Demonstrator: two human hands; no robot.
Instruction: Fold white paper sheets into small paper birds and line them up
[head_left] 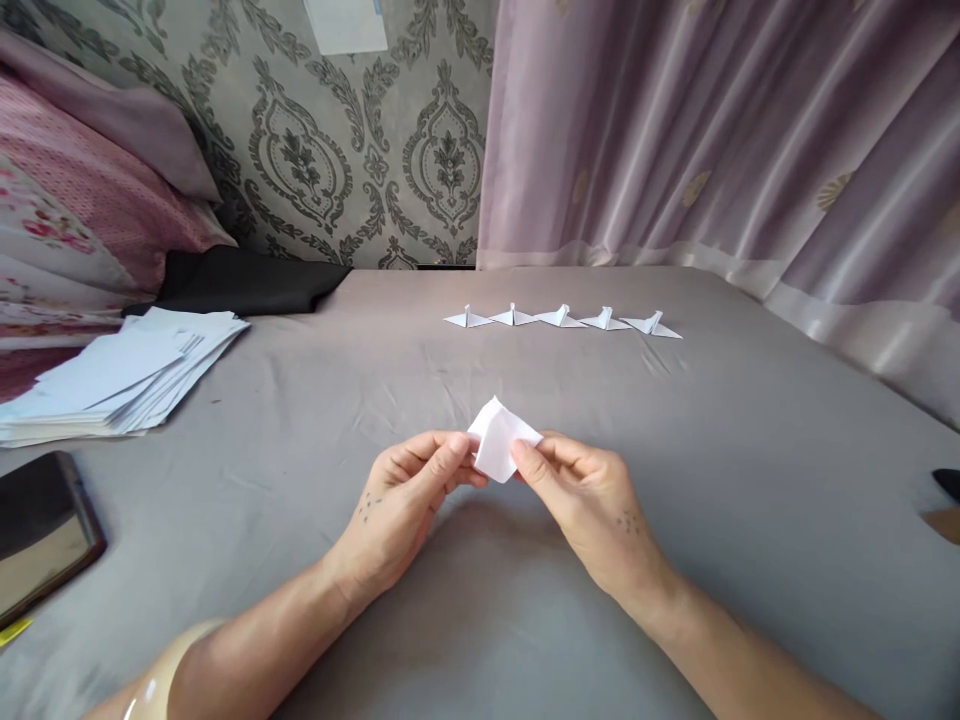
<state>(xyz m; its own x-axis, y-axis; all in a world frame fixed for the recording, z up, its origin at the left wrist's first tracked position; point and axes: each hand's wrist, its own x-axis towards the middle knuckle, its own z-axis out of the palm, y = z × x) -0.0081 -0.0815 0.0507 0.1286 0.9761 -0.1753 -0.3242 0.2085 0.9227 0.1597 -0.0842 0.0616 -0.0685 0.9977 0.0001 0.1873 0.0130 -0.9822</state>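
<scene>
A small piece of folded white paper (501,445) is held up between my two hands, its peak pointing away from me. My left hand (409,495) pinches its left edge between thumb and fingers. On the other side, my right hand (592,500) has its thumb pressed on the front of the paper, with the fingers behind it. The paper hides some of my fingertips. Farther back on the grey cloth stand several folded white paper birds (562,317) in a row, wings spread and nearly touching.
At the left lies a stack of white paper sheets (127,370), with a black cloth (247,280) behind it. A dark phone (45,535) rests nearer me. Grey cloth (337,380) covers the surface. Purple curtains (637,130) hang at the back right. A dark object (946,484) shows at the right edge.
</scene>
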